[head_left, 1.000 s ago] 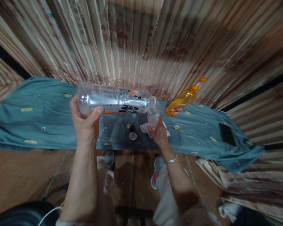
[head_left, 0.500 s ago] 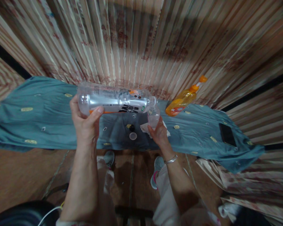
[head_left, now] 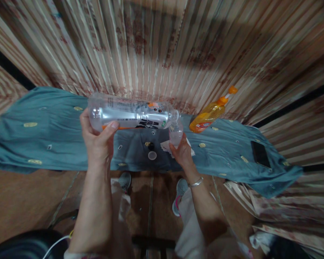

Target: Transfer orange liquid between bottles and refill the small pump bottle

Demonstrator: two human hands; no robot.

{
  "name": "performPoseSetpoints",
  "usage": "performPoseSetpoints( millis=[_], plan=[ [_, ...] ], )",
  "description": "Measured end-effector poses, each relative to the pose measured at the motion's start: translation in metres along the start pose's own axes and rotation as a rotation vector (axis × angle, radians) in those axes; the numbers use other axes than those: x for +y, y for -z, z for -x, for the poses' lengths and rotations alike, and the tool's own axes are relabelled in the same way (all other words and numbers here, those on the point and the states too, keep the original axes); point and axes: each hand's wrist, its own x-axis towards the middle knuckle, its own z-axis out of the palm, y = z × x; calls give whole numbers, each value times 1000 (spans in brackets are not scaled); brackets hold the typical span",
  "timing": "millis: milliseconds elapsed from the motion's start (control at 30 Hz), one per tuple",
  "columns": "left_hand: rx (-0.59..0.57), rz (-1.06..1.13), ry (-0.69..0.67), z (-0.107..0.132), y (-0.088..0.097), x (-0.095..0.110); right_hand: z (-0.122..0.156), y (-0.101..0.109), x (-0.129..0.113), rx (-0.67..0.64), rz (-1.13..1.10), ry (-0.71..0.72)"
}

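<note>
My left hand is closed around the base end of a large clear plastic bottle with a printed label. The bottle lies nearly level in the air, its neck pointing right. Under that neck, my right hand grips a small clear bottle that stands roughly upright, its top close to the large bottle's mouth. Whether the two mouths touch I cannot tell. Below them on the cloth are a small black cap, a clear round lid and a white tissue, partly hidden by my right hand.
An orange dish soap bottle with a raised nozzle stands at the back right. A black phone lies at the right end of the green cloth covering the table. Pleated curtains hang behind.
</note>
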Motion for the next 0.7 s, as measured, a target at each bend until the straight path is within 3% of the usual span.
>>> performPoseSetpoints(
  millis=[700],
  plan=[
    [-34, -12, -5, 0, 0, 2, 0, 2, 0, 2, -26, 0]
  ],
)
